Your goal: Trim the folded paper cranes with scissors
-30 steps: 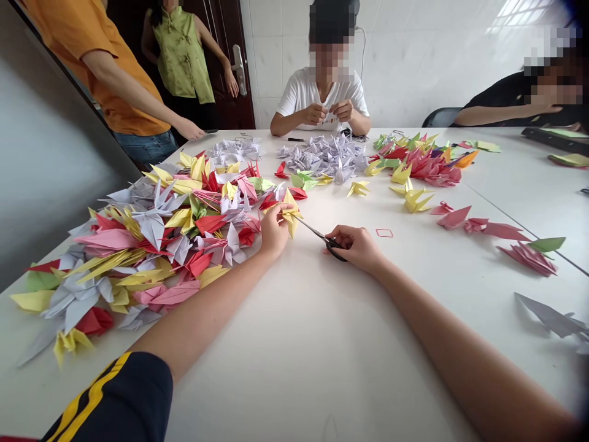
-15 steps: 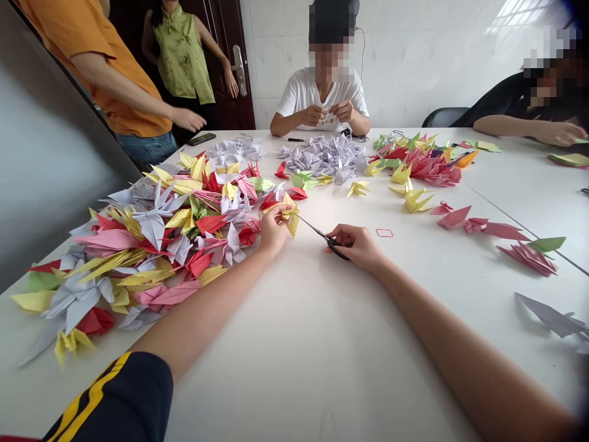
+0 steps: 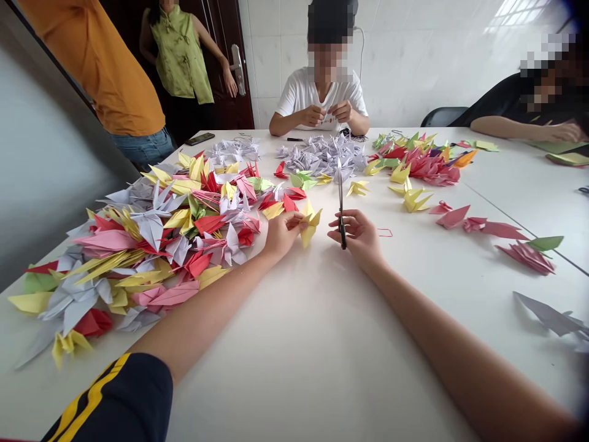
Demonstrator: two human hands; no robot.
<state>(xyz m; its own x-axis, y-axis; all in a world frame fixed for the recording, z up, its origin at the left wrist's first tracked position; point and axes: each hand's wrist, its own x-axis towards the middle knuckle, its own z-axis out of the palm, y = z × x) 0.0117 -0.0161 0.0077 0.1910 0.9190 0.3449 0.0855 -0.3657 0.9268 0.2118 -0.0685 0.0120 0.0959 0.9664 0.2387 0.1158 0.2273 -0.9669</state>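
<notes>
My left hand [image 3: 286, 234] pinches a yellow paper crane [image 3: 311, 227] just above the white table [image 3: 285, 368]. In my right hand [image 3: 361, 238] is a pair of scissors [image 3: 342, 215] with dark handles, its blades pointing away from me, apart from the crane. Left of my left hand spreads a big heap of folded paper cranes [image 3: 156, 221] in red, pink, yellow, green and pale lilac. Two loose pieces, one yellow and one red, lie just beyond my left hand.
Pale lilac cranes [image 3: 322, 153] are piled at the back, with a mixed pile [image 3: 427, 162] to their right. Pink cranes [image 3: 478, 227] trail along the right side. A phone [image 3: 200, 139] lies at the back left edge. Across the table a person in white [image 3: 294, 101] works with both hands.
My left hand has moved right and slightly nearer with the yellow crane. The scissors have swung from pointing at the crane to pointing away. The person in orange has raised an arm.
</notes>
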